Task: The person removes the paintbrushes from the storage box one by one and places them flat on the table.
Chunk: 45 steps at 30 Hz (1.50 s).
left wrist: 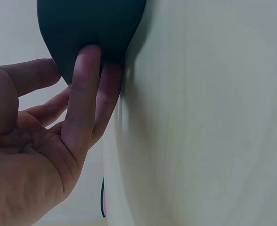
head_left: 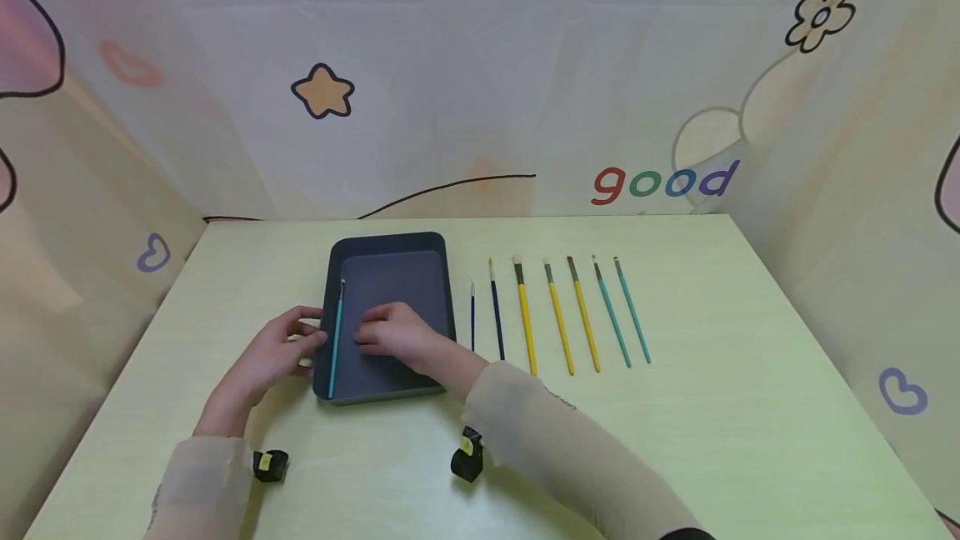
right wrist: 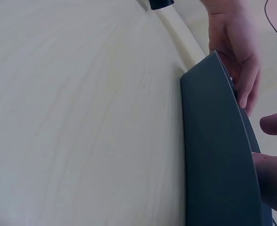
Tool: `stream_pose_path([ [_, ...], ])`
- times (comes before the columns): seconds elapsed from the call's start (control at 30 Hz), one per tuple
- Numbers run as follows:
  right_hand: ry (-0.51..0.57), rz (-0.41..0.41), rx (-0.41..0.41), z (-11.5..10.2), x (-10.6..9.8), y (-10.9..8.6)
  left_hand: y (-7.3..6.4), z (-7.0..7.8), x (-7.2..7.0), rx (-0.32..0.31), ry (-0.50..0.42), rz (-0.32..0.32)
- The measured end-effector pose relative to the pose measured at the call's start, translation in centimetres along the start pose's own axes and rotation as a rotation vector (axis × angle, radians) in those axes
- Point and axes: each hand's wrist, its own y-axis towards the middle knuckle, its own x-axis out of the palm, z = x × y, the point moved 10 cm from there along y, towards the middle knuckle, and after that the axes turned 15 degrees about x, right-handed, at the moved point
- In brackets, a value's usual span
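Note:
A dark grey tray (head_left: pixel 390 244) sits left of centre on the table. One teal-handled paintbrush (head_left: pixel 337 340) lies lengthwise inside it, close to its left wall. At that left side my left hand (head_left: pixel 276 352) holds the rim, with the thumb at the edge and other fingers against the outer wall; those fingers (left wrist: pixel 84 80) show in the left wrist view. Over the tray's floor, right of the brush, is my right hand (head_left: pixel 405 338), its fingers loosely bent. Nothing shows in it; the right wrist view has its thumb (right wrist: pixel 276 124) apart from the fingers.
Right of the tray, several paintbrushes lie in a row, bristles pointing away: dark blue (head_left: pixel 497 319), yellow (head_left: pixel 527 323) and teal (head_left: pixel 615 319) handles. My right forearm (head_left: pixel 555 440) covers the table's front middle. A printed cloth (head_left: pixel 465 90) stands behind the table.

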Motion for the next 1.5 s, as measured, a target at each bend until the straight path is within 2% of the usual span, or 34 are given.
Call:
stream_pose_path([
  [0.13,0.149,-0.082,0.060,0.2,1.4,0.5,0.0,0.2,0.0,0.008,-0.002,-0.005],
  [0.27,0.232,-0.127,0.083,0.0,2.2,0.7,0.1,0.4,0.1,0.022,-0.005,-0.014],
  [0.4,0.284,-0.133,0.092,-0.1,2.6,0.9,0.1,0.4,0.1,0.029,0.006,-0.019],
  [0.5,0.302,-0.099,0.107,0.1,2.3,1.2,0.1,0.3,0.1,0.027,0.006,-0.019],
  [0.63,0.269,-0.050,0.112,0.7,2.1,1.6,0.1,0.0,0.2,0.024,-0.003,-0.018],
  [0.83,0.117,0.034,0.060,0.8,2.2,1.9,0.1,-0.1,0.3,0.021,-0.004,-0.022],
  [1.17,0.000,0.121,-0.015,0.3,2.8,1.6,0.1,0.1,0.2,0.036,-0.026,-0.022],
  [1.3,-0.014,0.165,-0.015,0.3,3.0,1.5,0.1,0.2,0.2,0.039,-0.031,-0.020],
  [1.5,0.041,0.160,-0.005,0.3,2.9,1.4,0.0,0.2,0.0,0.017,-0.027,0.008],
])
